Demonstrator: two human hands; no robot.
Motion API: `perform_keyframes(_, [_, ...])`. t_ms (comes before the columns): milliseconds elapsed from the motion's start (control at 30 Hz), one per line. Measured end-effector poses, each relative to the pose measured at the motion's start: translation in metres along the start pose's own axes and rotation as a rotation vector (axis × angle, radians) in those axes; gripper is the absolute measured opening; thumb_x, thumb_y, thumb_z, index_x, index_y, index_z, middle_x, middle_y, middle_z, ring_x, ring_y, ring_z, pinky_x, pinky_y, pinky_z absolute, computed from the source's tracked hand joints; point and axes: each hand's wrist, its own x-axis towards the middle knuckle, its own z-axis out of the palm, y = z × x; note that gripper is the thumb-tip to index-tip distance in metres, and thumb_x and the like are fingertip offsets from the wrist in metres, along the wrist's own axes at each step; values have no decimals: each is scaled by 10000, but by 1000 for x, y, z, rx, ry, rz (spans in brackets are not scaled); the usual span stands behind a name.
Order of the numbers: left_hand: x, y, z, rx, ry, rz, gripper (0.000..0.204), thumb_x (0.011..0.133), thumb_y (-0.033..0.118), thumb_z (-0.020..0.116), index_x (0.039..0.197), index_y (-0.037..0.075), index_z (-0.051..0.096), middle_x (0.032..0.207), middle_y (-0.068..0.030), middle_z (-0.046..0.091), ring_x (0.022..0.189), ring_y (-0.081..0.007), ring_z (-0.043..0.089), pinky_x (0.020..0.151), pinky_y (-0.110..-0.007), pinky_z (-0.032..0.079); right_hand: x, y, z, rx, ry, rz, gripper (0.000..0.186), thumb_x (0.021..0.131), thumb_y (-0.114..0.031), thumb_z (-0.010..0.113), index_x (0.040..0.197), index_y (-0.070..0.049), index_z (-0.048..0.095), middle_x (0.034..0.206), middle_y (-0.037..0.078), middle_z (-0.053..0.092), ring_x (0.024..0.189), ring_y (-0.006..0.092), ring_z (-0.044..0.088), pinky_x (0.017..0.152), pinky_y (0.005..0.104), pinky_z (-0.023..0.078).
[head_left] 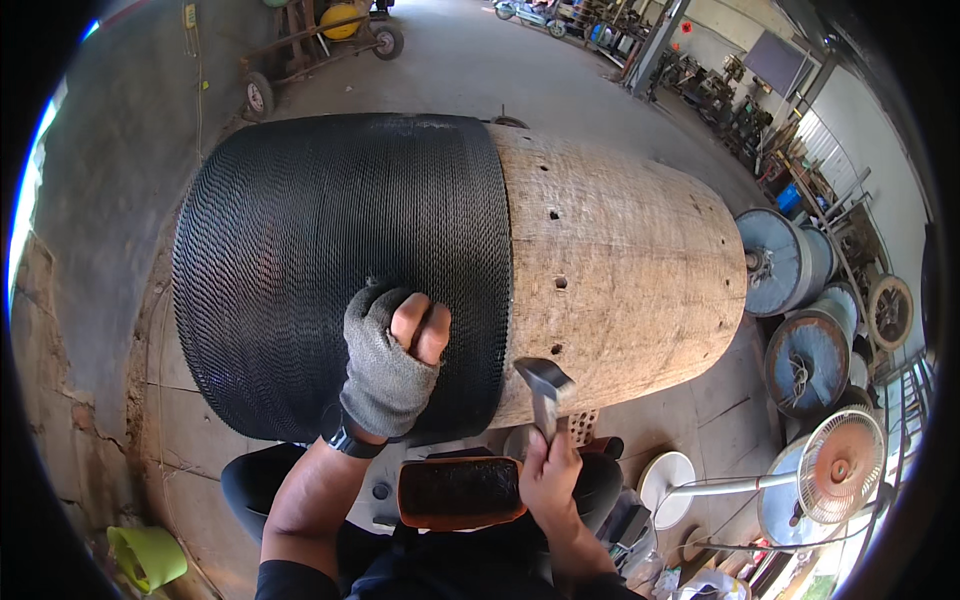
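Observation:
A large wooden drum [640, 260] lies on its side in front of me, its bare right part dotted with small holes. Tight rows of black twisted cord or wire [330, 230] cover its left part. My left hand [392, 350], in a grey glove that leaves some fingertips bare, is closed against these rows; whatever it may grip is hidden. My right hand [550, 475] is wrapped round the handle of a hammer [546, 385]. The hammer's metal head is close to the drum's lower edge, right of the wound part. Whether it touches the wood, I cannot tell.
An orange-rimmed tray [402, 495] with dark contents sits by my lap. To the right are a white fan [840, 465] and several metal spools [808, 365]. A yellow-green bucket [147, 558] lies lower left. Beyond the drum, a wheeled cart [300, 45] stands near the grey wall.

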Motion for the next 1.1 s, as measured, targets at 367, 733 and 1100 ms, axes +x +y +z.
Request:
perform_keyframes(367, [9,-1,9,-1,21,-33,426,736,45,669,1146,138,596,1120,-87,551,982,-307,594,883,-512,492,4,1,0,109,124,-80,261,952,-125,647,1109,60,551,778,256,642,658,466,657,572,452,533])
perform_keyframes(733, [13,-2,15,57,33,-53,370,779,-28,612,1117,121,595,1102,-96,576,986,-324,599,876,-486,509,-2,7,16,1052,-388,647,419,1037,-520,512,953,-110,508,648,3,443,499,107,424,447,268,360])
perform_keyframes(1100, [16,6,16,155,15,-26,387,787,2,644,1160,80,579,1127,-127,568,987,-321,599,858,-468,517,-13,17,-2,989,-383,619,396,1078,-405,481,904,-49,494,609,3,487,465,87,458,432,272,378])
